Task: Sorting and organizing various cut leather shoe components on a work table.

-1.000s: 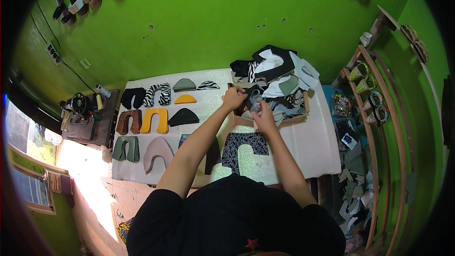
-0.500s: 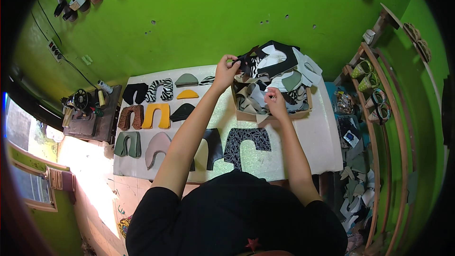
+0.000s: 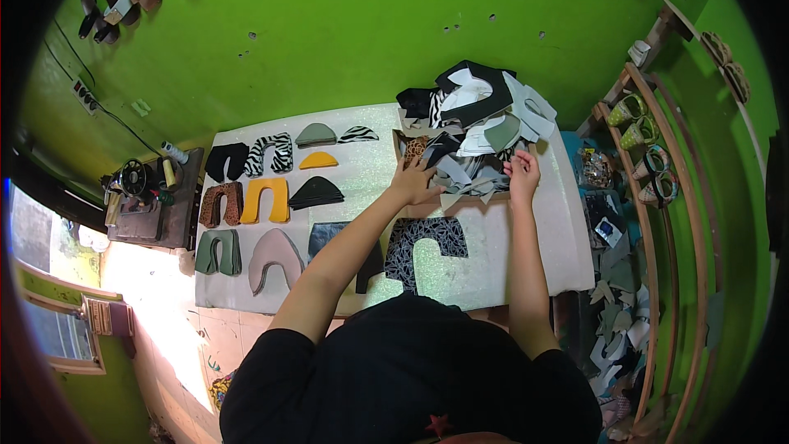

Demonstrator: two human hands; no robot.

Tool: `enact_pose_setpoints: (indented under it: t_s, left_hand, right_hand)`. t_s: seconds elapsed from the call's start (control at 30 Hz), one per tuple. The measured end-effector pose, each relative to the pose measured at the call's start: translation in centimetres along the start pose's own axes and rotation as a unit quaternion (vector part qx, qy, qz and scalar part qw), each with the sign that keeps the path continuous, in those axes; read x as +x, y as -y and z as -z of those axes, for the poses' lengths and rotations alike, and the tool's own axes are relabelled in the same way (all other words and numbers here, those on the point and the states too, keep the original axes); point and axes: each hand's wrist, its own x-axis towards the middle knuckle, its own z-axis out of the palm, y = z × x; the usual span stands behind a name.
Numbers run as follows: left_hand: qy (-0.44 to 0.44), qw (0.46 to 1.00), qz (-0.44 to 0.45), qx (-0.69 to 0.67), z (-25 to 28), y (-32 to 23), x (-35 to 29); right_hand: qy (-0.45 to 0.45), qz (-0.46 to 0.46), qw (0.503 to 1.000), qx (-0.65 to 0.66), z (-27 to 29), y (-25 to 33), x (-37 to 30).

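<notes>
At the far right of the table stands a cardboard box (image 3: 477, 200) heaped with cut scraps of leather-like material (image 3: 468, 166). My left hand (image 3: 417, 182) lies over the box's near left part, fingers spread and open, beside a leopard-print scrap (image 3: 416, 146). Over the box's right side, my right hand (image 3: 523, 174) has its fingers curled into a pinch; whatever is between them is too small to make out. Large black and white offcuts (image 3: 481, 99) pile up at the back of the box. Nearer me lies a black-and-grey patterned U-shaped piece (image 3: 403, 251), partly over a dark piece.
Stacks of U-shaped pieces, including yellow (image 3: 266, 200), zebra-print (image 3: 269, 153) and pink (image 3: 275, 259), cover the table's left. Half-moon stacks, one black (image 3: 317, 192), sit beside them. A sewing machine (image 3: 136, 185) stands left; a wooden shoe rack (image 3: 649, 115) rises at right.
My left hand has come down from the back-left of the heap to the box's near left, leaving a black scrap behind. My right hand has shifted right. Leopard-print scrap now shows.
</notes>
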Motion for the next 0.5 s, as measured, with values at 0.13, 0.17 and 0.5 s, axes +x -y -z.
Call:
enact_pose_setpoints:
  t_s: [0.13, 0.17, 0.5]
  left_hand:
    - [0.103, 0.991, 0.079, 0.033, -0.2, -0.1, 0.9]
    - [0.121, 0.987, 0.094, 0.058, -0.2, -0.1, 1.1]
    - [0.187, 0.970, 0.147, 0.053, -0.2, -1.2, 2.9]
  right_hand:
    - [0.031, -0.028, 0.997, -0.063, -1.0, 0.1, 0.1]
    - [0.036, -0.040, 0.995, -0.088, -1.4, 0.3, 0.4]
    - [0.003, 0.095, 0.908, -0.407, -4.9, 2.0, 7.4]
